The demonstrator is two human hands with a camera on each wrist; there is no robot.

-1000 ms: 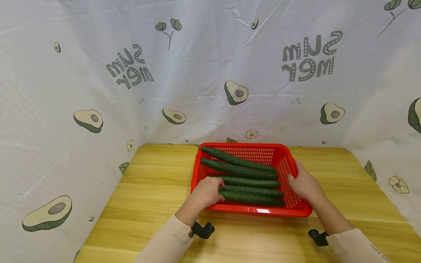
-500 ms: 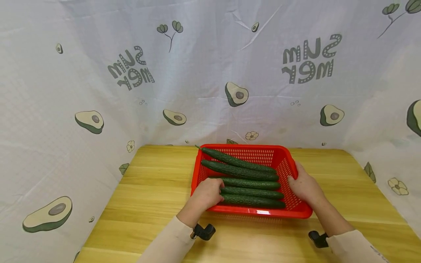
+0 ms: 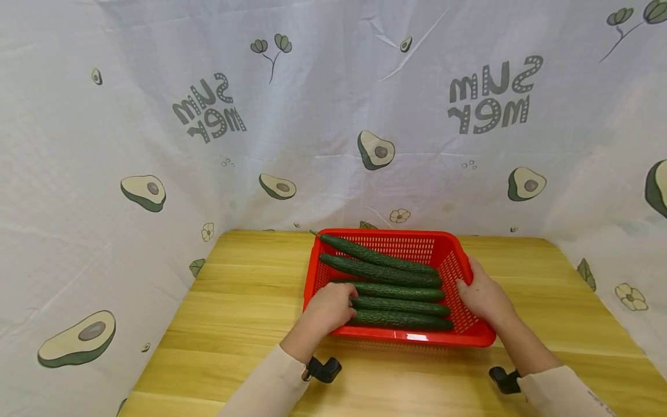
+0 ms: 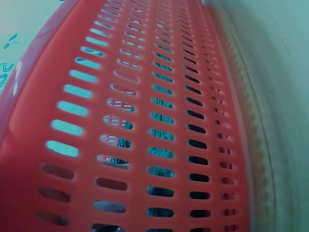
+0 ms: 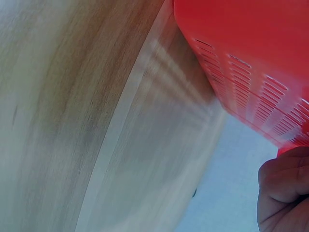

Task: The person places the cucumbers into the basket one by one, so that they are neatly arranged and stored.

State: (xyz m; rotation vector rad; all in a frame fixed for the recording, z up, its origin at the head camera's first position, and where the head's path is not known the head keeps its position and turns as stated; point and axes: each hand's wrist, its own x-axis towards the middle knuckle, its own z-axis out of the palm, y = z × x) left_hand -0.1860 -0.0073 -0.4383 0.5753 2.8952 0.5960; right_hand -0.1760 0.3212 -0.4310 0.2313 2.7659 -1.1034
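A red plastic basket [image 3: 396, 334] with slotted walls stands on the wooden table, holding several long green cucumbers. They lie roughly side by side; the stemmed rear cucumber [image 3: 375, 253] slants, its stem end over the back left rim. My left hand [image 3: 325, 307] reaches over the left end of the basket. Its thumb and fingers curl about the left end of a cucumber [image 3: 401, 306] near the front and hide the ends of its neighbours. With my right hand [image 3: 486, 294] I grip the basket's right rim, thumb inside. In the left wrist view, the basket wall [image 4: 140, 121] covers that hand's fingers.
The wooden table [image 3: 245, 289] extends on both sides of the basket and in front of it. A white curtain [image 3: 323, 104] printed with avocados and flowers hangs behind and along the sides. A black wrist camera [image 3: 324, 369] shows at the left cuff.
Very little differs: the head view has tilted slightly, so the scene sits a little lower. Both hands keep their places, and the front cucumbers shift very slightly toward the near side.
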